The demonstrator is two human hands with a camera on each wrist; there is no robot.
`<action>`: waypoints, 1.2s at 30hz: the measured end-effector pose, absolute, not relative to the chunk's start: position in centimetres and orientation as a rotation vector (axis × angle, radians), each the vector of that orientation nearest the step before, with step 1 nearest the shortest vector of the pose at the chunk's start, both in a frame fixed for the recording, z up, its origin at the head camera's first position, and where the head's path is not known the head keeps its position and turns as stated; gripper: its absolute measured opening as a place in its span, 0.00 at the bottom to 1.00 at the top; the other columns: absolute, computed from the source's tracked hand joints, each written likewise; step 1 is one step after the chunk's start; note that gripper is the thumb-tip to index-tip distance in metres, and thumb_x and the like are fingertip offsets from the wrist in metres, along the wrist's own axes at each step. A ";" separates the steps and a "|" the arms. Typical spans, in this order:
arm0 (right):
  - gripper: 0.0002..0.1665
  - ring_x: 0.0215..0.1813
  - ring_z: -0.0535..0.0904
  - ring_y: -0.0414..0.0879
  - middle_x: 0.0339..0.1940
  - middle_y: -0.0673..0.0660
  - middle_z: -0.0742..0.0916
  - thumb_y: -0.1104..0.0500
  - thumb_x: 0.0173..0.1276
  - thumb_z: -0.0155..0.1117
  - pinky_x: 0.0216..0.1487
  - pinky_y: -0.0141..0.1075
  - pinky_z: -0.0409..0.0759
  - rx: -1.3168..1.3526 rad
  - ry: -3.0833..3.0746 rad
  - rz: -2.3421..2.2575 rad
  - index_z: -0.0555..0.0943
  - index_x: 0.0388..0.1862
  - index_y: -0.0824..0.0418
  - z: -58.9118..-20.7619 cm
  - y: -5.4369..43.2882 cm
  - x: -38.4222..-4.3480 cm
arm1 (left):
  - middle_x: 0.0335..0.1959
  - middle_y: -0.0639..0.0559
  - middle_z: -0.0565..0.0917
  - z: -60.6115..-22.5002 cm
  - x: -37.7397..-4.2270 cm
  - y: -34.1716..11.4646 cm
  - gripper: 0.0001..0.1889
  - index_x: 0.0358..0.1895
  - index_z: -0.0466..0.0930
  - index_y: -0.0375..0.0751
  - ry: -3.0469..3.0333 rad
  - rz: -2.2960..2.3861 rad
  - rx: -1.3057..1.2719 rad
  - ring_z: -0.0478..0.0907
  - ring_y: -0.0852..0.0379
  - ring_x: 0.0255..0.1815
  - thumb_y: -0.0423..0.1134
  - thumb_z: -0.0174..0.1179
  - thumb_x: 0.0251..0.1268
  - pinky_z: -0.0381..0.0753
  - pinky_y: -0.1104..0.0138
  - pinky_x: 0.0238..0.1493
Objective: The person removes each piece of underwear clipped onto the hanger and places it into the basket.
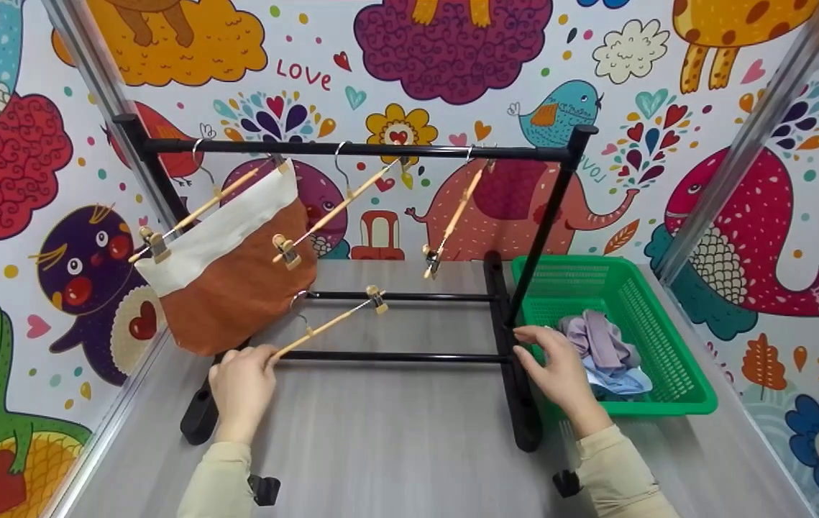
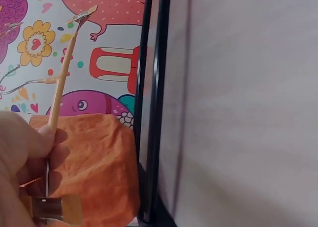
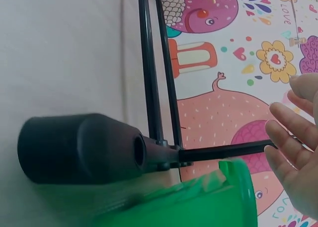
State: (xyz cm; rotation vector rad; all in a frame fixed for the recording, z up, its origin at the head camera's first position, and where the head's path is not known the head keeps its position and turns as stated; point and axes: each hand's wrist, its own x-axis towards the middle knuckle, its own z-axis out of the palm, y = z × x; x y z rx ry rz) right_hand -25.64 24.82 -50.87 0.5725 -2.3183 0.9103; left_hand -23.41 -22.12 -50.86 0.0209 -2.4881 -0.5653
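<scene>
My left hand (image 1: 244,388) grips one end of a wooden clip hanger (image 1: 330,324), its hook and far clip free, in front of the rack's lower bars. In the left wrist view the fingers curl round the hanger's bar, close to a metal clip (image 2: 54,209). Above that hand, an orange and white cloth piece (image 1: 240,295) hangs clipped to a hanger (image 1: 200,211) on the black rack (image 1: 380,150). My right hand (image 1: 560,370) is held with fingers extended and nothing in it, between the rack's right side and the green basket (image 1: 693,392).
Two more clip hangers, a middle one (image 1: 348,205) and a right one (image 1: 461,208), hang bare from the top bar. Crumpled lilac cloth (image 1: 600,339) and light blue cloth (image 1: 618,379) lie in the basket. The rack's right foot (image 1: 524,424) stands on the grey table (image 1: 395,439).
</scene>
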 end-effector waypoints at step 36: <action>0.18 0.52 0.80 0.51 0.48 0.54 0.87 0.62 0.62 0.73 0.53 0.49 0.77 0.555 -2.450 0.823 0.84 0.52 0.58 -53.7 21.8 -25.3 | 0.32 0.40 0.86 -43.7 -25.3 -25.4 0.05 0.39 0.87 0.41 -2.436 -0.493 0.031 0.75 0.38 0.35 0.32 0.65 0.60 0.64 0.44 0.37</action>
